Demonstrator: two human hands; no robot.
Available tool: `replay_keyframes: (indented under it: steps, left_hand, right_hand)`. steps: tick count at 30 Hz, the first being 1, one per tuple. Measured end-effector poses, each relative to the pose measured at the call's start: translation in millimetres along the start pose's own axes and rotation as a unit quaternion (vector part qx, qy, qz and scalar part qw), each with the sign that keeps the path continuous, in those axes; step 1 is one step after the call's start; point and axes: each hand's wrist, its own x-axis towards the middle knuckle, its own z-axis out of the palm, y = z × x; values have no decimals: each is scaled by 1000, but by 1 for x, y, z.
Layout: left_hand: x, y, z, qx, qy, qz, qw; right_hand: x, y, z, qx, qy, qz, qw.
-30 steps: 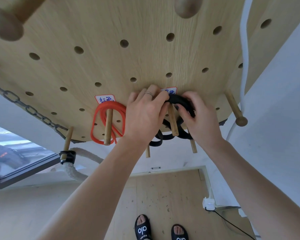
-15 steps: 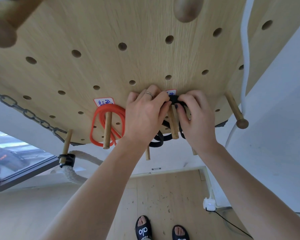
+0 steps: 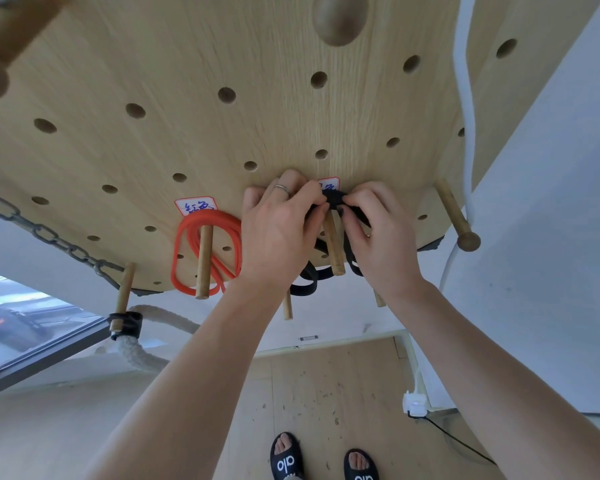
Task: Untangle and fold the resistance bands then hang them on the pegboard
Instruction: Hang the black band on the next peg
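A wooden pegboard (image 3: 257, 81) fills the upper view. A folded red resistance band (image 3: 184, 251) hangs on a wooden peg (image 3: 203, 261) under a white label. To its right, a black resistance band (image 3: 305, 284) is looped over another peg (image 3: 334, 244). My left hand (image 3: 278, 230) and my right hand (image 3: 378, 233) both pinch the top of the black band against the board, fingertips nearly touching above the peg. Both hands hide most of the band; its lower loops dangle below them.
More pegs stick out at the right (image 3: 454, 216) and lower left (image 3: 123, 292). A metal chain (image 3: 42, 233) and a thick rope (image 3: 132, 348) hang at the left, a white cord (image 3: 465, 98) at the right. My sandalled feet (image 3: 323, 462) stand on the wooden floor.
My right hand has moved up and left along the black band, so its fingertips now meet my left hand's at the top of the peg. The red band has not moved.
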Motion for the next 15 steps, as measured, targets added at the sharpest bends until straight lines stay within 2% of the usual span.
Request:
replay_keyframes:
  steps: [3,8,11,15]
  left_hand:
    - [1,0,-3,-7,-17,-9,1000]
    - [-7,-10,-19,-30,-64,30,997]
    - [-34,-14,-25,-73,-72,-34,994]
    - [-72,-19,-11,-108,-95,-163,976]
  right_hand:
    - [-1,-2,-1,-9,-11,8,1000]
    - [-7,-7,1,-22,-8,46,999]
    - [-14,-17,0,-40,14,71,997]
    - [-31,-33,-3,-44,68,116,990]
